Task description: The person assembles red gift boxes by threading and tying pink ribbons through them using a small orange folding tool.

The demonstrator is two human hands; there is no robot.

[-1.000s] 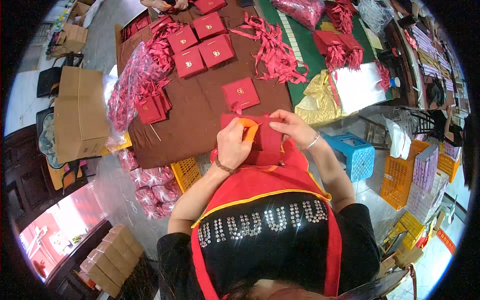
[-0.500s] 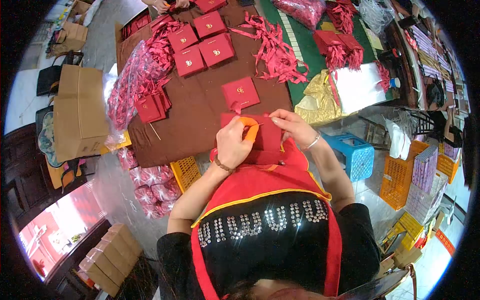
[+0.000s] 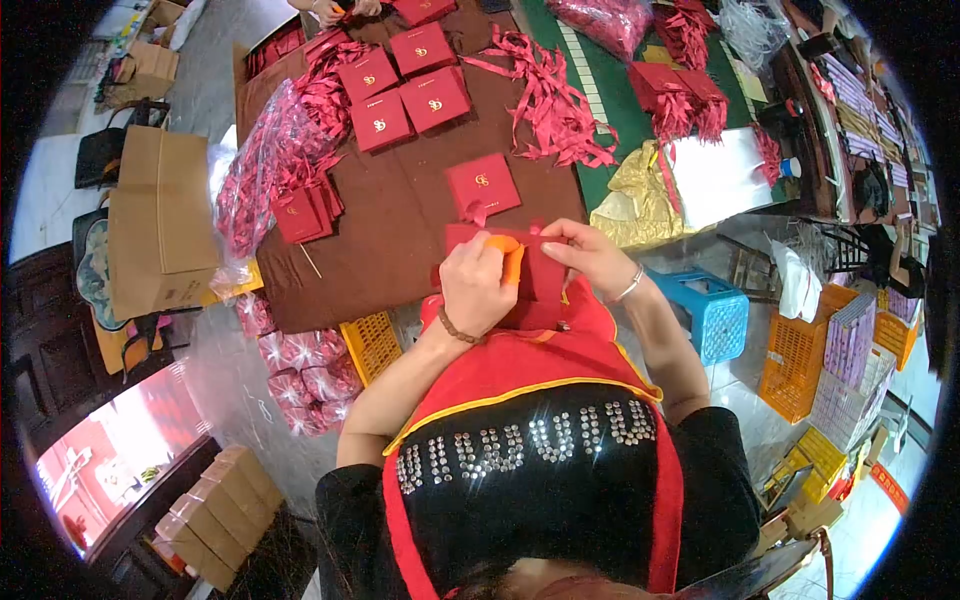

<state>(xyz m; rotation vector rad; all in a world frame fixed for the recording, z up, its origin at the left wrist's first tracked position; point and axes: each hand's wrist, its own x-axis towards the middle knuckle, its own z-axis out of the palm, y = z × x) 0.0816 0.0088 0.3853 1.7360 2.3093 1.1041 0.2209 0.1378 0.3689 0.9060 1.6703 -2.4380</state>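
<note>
My left hand point(image 3: 474, 282) is closed around an orange-handled tool point(image 3: 512, 262), whose working end I cannot make out. Close to its right, my right hand point(image 3: 592, 255) pinches a thin strip of red ribbon point(image 3: 545, 240). Between and below the hands, a dark red paper gift bag point(image 3: 542, 282) rests against my red apron point(image 3: 520, 365) at the table's near edge. Just beyond lies a red gift bag with a gold logo point(image 3: 484, 184), its ribbon trailing toward my hands.
Several logo bags point(image 3: 435, 98) lie on the brown-covered table point(image 3: 400, 225). Loose ribbons point(image 3: 550, 100) spread at right, and a plastic-wrapped ribbon bundle point(image 3: 265, 170) at left. A blue stool point(image 3: 708, 310) stands right. Another person's hands point(image 3: 335, 10) work at the far edge.
My left hand has shifted slightly right and turned, so less of the orange handle shows. The right hand has moved little, still pinching at the bag's top edge.
</note>
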